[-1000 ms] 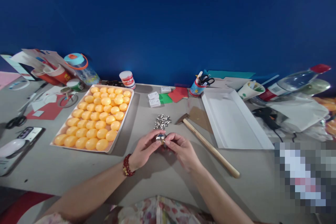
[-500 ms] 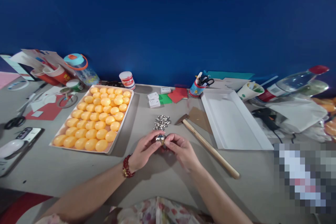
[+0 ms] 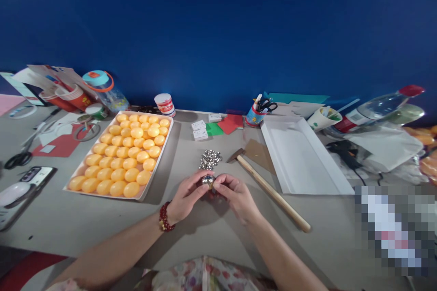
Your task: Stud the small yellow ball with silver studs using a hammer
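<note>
A shiny silver ball (image 3: 208,181) with a bumpy, studded-looking surface is between my two hands, just above the table. My left hand (image 3: 187,194) wraps its fingers and thumb around the ball from the left. At the ball's right side, my right hand (image 3: 235,194) has its thumb and forefinger pinched together, touching the ball. Whatever small piece may be in that pinch is hidden. Just beyond the hands lies a pile of small shiny metal pieces (image 3: 210,159), too small to make out singly. A wooden-handled hammer (image 3: 273,193) lies right of my right hand.
To the left stands a shallow box (image 3: 145,188) full of orange balls (image 3: 118,174). On the right is a white tray (image 3: 300,159). Small white boxes (image 3: 200,134), a red-and-white tub (image 3: 165,105) and a pen cup (image 3: 255,116) stand towards the blue wall (image 3: 218,36).
Both hands stay around the silver ball in nearly the same pose. The whole view has shifted very slightly; nothing on the table has visibly moved.
</note>
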Tool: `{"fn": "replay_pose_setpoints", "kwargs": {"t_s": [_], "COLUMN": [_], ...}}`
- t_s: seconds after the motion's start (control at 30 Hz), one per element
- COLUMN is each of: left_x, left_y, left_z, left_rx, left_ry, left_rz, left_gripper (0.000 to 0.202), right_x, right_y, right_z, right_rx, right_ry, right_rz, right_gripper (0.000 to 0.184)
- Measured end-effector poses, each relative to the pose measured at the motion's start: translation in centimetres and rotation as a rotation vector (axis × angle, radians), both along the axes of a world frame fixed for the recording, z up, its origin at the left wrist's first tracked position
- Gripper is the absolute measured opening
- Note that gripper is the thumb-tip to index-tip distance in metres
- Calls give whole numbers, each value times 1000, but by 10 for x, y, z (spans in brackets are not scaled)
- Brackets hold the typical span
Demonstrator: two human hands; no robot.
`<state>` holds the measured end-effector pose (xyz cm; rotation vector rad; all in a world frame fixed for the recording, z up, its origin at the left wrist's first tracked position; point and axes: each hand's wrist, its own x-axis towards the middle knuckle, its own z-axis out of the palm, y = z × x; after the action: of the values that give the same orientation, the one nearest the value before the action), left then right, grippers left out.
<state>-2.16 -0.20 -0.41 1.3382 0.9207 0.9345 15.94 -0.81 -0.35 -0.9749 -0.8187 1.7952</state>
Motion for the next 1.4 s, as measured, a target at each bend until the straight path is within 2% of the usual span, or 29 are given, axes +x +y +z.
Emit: {"fn": "replay_pose_setpoints", "kwargs": {"t_s": [0.53, 1.0, 1.4], "left_x": [1, 1, 2], "left_y": [-2, -3, -3], "left_z": [1, -7, -4], "left_rx": [84, 65, 35], "left_ry": [83, 113, 89], "left_rz": [56, 62, 48], "left_gripper": [33, 33, 34], "right_x": [-2, -5, -6], "right_y": [-3, -3, -4], "right_z": [3, 3, 4], "right_rx": [83, 96, 121], "right_ry": [-87, -98, -168], "right_rz": [-38, -58, -68], "right_gripper": [21, 25, 29]}}
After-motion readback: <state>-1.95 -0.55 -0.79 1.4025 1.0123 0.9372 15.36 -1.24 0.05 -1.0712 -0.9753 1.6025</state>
